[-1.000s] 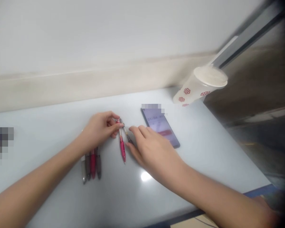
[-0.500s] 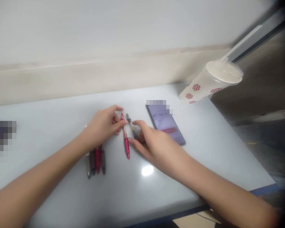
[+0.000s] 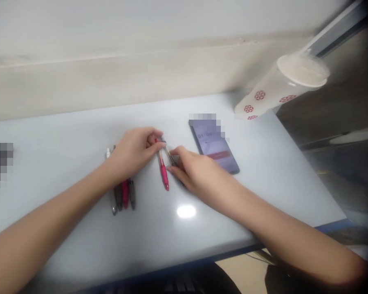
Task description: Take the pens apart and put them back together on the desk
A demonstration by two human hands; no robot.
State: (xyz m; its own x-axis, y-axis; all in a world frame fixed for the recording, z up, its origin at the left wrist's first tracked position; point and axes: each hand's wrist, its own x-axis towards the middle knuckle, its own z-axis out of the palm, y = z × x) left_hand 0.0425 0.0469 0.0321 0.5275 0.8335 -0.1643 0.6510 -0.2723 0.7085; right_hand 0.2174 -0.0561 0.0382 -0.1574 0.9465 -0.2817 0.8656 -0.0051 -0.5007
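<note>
A red retractable pen, slanting across the pale tabletop just right of the left hand, its tip toward the near edge, its upper end pinched between thumb and forefinger in an almost closed grip. Just beside it, a clear-barrelled pen, upper end close to the red pen's near the left fingertips, lower end tucked under the curled fingers of the right hand. Right thumb and fingers close around that barrel, though whether actually gripping it, hard to tell from this angle. Under the left wrist, a row of four pens side by side, one of them red. Farther right, a phone lying face up, its screen lit with digits. Beyond it, near the table's far corner, a white cup with red rosettes, leaning in view, below a cream wall skirting.
</note>
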